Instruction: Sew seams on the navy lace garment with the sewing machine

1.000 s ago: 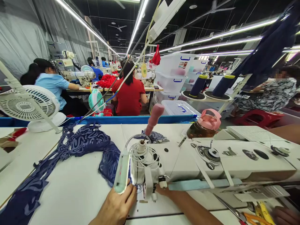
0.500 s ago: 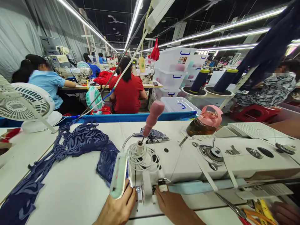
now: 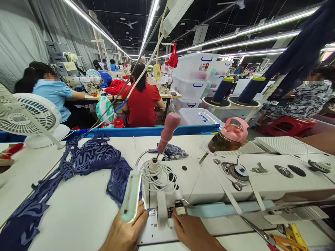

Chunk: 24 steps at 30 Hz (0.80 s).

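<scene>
My left hand point(image 3: 127, 225) lies on the bed of a white sewing machine point(image 3: 209, 176), left of the needle area. Its visible fingers stretch forward, partly behind a pale green lamp point(image 3: 130, 198). Navy patterned fabric point(image 3: 98, 158) spreads over the table and runs down behind the lamp to these fingers; whether they grip it is hidden. My right hand point(image 3: 190, 228) is at the right side of the presser area, its fingertips hidden behind the machine head. A pink-handled screwdriver point(image 3: 170, 127) stands in the top of the head, ringed by a coiled white cord point(image 3: 158, 177).
At the lower right lie scissors point(image 3: 261, 232) and a yellow tape measure point(image 3: 298, 237). A bottle with a pink lid point(image 3: 231, 134) stands behind the machine, near two navy thread cones point(image 3: 222, 90). A white fan point(image 3: 34, 113) is at left. Several people sit at machines beyond.
My left hand has shifted slightly left, and its fingers lie a little farther from the needle area. A blurred shape at the lower right edge is gone. My right hand stays nearly in place.
</scene>
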Motion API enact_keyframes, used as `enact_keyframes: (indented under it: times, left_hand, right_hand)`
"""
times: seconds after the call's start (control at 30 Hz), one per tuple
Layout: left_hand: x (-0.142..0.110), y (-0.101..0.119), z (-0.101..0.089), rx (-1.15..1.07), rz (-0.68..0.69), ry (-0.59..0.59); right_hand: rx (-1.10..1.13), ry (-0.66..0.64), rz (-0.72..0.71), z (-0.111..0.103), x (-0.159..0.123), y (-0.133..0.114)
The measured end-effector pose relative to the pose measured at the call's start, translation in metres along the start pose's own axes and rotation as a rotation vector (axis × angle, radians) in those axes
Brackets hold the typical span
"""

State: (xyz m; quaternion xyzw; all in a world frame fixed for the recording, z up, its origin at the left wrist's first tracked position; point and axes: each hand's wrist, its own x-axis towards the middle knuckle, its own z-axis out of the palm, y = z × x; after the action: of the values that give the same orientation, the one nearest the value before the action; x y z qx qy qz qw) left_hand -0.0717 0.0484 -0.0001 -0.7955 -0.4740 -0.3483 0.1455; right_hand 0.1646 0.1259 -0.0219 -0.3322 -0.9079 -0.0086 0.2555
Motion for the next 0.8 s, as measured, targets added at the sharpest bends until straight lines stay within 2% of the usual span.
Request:
enact_keyframes:
  times: [0.13, 0.33, 0.47, 0.67, 0.8]
  left_hand:
    - [0.001, 0.000, 0.002, 0.005, -0.003, -0.001]
    - [0.007, -0.003, -0.002, -0.014, 0.005, -0.017]
    - [0.000, -0.006, 0.002, -0.044, -0.034, -0.076]
    - [-0.014, -0.011, 0.009, 0.004, -0.039, -0.113]
    - [-0.013, -0.012, 0.010, -0.003, -0.046, -0.136]
  right_hand:
    - [0.063, -0.079, 0.008, -0.002, -0.002, -0.002]
    - [0.173, -0.098, 0.007, -0.019, 0.009, -0.011]
    - [0.239, -0.082, 0.002, -0.028, 0.009, -0.011]
    - [0.186, -0.090, 0.008, -0.024, -0.004, -0.006]
    - [0.150, -0.103, 0.097, -0.022, -0.006, -0.007]
